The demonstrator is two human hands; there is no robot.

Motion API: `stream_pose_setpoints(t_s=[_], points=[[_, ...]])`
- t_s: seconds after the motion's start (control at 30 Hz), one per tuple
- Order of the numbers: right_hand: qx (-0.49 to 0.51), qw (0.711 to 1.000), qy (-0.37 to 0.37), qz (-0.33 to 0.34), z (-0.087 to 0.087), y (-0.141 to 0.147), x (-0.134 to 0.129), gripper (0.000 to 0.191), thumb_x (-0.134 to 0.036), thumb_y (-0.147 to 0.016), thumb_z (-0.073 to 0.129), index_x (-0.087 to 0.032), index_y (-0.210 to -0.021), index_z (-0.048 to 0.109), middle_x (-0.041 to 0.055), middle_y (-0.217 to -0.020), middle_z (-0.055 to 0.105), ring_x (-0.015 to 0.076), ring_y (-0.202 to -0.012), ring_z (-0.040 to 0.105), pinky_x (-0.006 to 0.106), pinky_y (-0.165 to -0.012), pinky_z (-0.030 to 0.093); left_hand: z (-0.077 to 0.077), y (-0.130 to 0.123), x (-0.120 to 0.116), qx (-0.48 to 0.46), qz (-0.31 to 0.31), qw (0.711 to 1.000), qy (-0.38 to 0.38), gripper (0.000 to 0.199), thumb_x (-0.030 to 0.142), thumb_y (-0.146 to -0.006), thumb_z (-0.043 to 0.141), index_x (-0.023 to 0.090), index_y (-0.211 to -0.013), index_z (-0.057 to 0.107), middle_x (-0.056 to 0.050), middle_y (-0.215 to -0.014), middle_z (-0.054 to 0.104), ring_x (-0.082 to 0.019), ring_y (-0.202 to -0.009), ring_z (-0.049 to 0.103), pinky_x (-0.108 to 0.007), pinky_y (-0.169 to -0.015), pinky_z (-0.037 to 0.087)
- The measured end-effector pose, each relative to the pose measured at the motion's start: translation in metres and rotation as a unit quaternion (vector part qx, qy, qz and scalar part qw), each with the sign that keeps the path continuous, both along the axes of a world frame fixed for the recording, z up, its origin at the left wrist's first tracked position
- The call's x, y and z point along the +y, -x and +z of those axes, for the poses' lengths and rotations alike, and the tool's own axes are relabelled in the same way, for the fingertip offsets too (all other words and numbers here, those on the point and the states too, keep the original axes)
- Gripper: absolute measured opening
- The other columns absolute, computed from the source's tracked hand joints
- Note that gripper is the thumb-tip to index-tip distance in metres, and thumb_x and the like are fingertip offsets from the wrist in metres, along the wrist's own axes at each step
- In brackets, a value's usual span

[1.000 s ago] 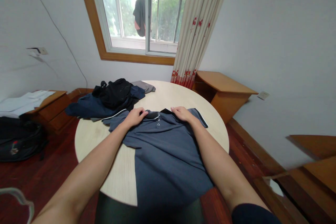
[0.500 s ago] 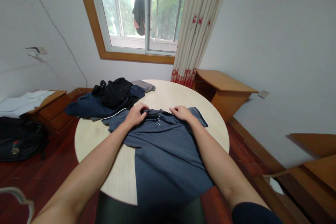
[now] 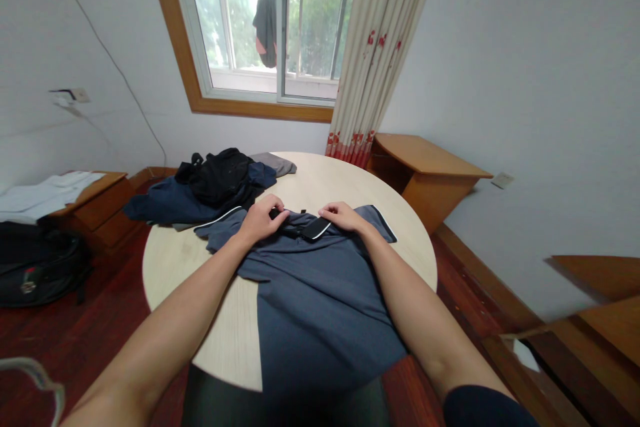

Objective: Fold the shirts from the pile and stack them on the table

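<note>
A dark grey polo shirt (image 3: pixel 320 300) lies spread on the round table, its hem hanging over the near edge. White piping runs along both sleeve ends. My left hand (image 3: pixel 265 219) pinches the left side of the collar, thumb and fingers together. On the other side, my right hand (image 3: pixel 341 215) grips the collar's right part. A black collar flap (image 3: pixel 317 228) with a white edge lies folded down over the front, just left of my right fingers. The buttons at the neck are hidden beneath it.
A heap of dark clothes (image 3: pixel 215 180) sits at the table's back left. The pale round table (image 3: pixel 170 267) stands below the window. A wooden desk (image 3: pixel 425 160) is behind on the right, and a black bag (image 3: pixel 40 267) rests at far left.
The right collar flap has been turned down over the front, covering the buttons that showed before. Both hands stay at the collar with only slight shifts.
</note>
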State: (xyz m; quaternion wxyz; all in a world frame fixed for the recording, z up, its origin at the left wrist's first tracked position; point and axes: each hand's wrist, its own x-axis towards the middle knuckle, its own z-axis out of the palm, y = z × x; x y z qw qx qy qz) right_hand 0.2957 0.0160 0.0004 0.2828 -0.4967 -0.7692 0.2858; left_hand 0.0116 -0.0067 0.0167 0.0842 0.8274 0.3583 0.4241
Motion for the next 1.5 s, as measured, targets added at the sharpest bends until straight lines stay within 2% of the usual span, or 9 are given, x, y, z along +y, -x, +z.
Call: stream_pose_setpoints(t_s=[0.17,0.27,0.37,0.57,0.8,1.0,1.2,1.37,1.5], points=[[-0.014,0.999,0.022,-0.018,0.0,0.0,-0.002,0.059,-0.072,-0.081,0.044,-0.017,-0.061,0.058,-0.0027,-0.053,0.046,0.0117,-0.054,0.042,0.025,-0.053,0.031,-0.002,0.001,0.003,0.005,0.032,0.998,0.051,0.025,0.04,-0.092,0.05,0.02,-0.085,0.064,-0.005,-0.08,0.07,-0.019,-0.075,0.065,-0.031,-0.073,0.049],[-0.019,0.999,0.038,-0.008,0.001,0.001,-0.004,0.055,-0.07,-0.077,0.05,-0.019,-0.057,0.051,-0.0051,-0.049,0.039,0.0096,-0.05,0.035,0.025,-0.051,0.026,-0.005,0.004,0.007,0.021,0.026,0.997,0.068,0.024,0.04,-0.088,0.055,0.019,-0.086,0.067,-0.004,-0.078,0.071,-0.019,-0.072,0.066,-0.03,-0.072,0.049],[-0.019,0.999,0.033,0.011,0.004,0.002,-0.007,0.047,-0.062,-0.071,0.062,-0.019,-0.058,0.052,-0.0043,-0.054,0.046,0.0095,-0.053,0.039,0.024,-0.052,0.029,-0.008,0.008,0.011,0.055,0.006,0.994,0.096,0.028,0.045,-0.085,0.06,0.019,-0.089,0.069,-0.005,-0.083,0.073,-0.02,-0.075,0.067,-0.031,-0.073,0.051],[-0.008,0.994,0.086,0.073,0.014,0.001,-0.014,0.031,-0.041,-0.068,0.07,-0.015,-0.084,0.069,-0.0024,-0.065,0.059,0.0115,-0.06,0.05,0.023,-0.057,0.037,-0.008,0.018,0.018,0.126,-0.046,0.978,0.159,0.041,0.054,-0.074,0.071,0.02,-0.097,0.074,-0.009,-0.096,0.075,-0.026,-0.087,0.069,-0.034,-0.079,0.052],[-0.053,0.988,0.118,0.081,0.017,-0.004,-0.014,0.019,-0.032,-0.063,0.072,-0.015,-0.071,0.068,-0.0043,-0.056,0.056,0.0094,-0.052,0.045,0.023,-0.051,0.032,-0.005,0.024,0.021,0.157,-0.042,0.977,0.141,0.031,0.047,-0.07,0.074,0.022,-0.088,0.07,-0.005,-0.088,0.072,-0.024,-0.082,0.065,-0.033,-0.076,0.05],[-0.024,0.999,-0.019,0.021,0.018,-0.003,-0.013,0.016,-0.031,-0.07,0.066,-0.016,-0.076,0.068,-0.0026,-0.06,0.057,0.012,-0.058,0.049,0.024,-0.056,0.036,-0.003,0.021,0.017,0.093,0.026,0.992,0.083,0.026,0.046,-0.078,0.068,0.021,-0.086,0.066,-0.004,-0.086,0.069,-0.023,-0.08,0.063,-0.034,-0.076,0.048],[-0.005,0.979,-0.192,-0.07,0.02,0.002,-0.013,0.014,-0.026,-0.077,0.059,-0.017,-0.083,0.069,0.0026,-0.075,0.065,0.0159,-0.069,0.056,0.027,-0.067,0.043,0.001,0.02,0.018,0.058,0.042,0.995,0.07,0.034,0.051,-0.075,0.072,0.021,-0.089,0.068,-0.006,-0.092,0.069,-0.024,-0.088,0.063,-0.035,-0.081,0.049],[0.019,0.963,-0.239,-0.122,0.02,0.003,-0.015,0.014,-0.026,-0.079,0.056,-0.019,-0.087,0.066,0.0037,-0.079,0.065,0.0177,-0.072,0.057,0.029,-0.071,0.044,-0.005,0.028,0.024,0.077,-0.024,0.991,0.105,0.029,0.044,-0.075,0.072,0.022,-0.094,0.07,-0.005,-0.092,0.068,-0.023,-0.087,0.063,-0.034,-0.078,0.05],[0.025,0.961,-0.238,-0.139,0.019,0.003,-0.016,0.014,-0.028,-0.079,0.055,-0.019,-0.086,0.063,0.0032,-0.078,0.064,0.0178,-0.072,0.057,0.03,-0.072,0.045,-0.011,0.03,0.027,0.096,-0.024,0.989,0.111,0.023,0.041,-0.074,0.071,0.021,-0.084,0.068,-0.004,-0.087,0.066,-0.023,-0.083,0.062,-0.034,-0.075,0.049]])
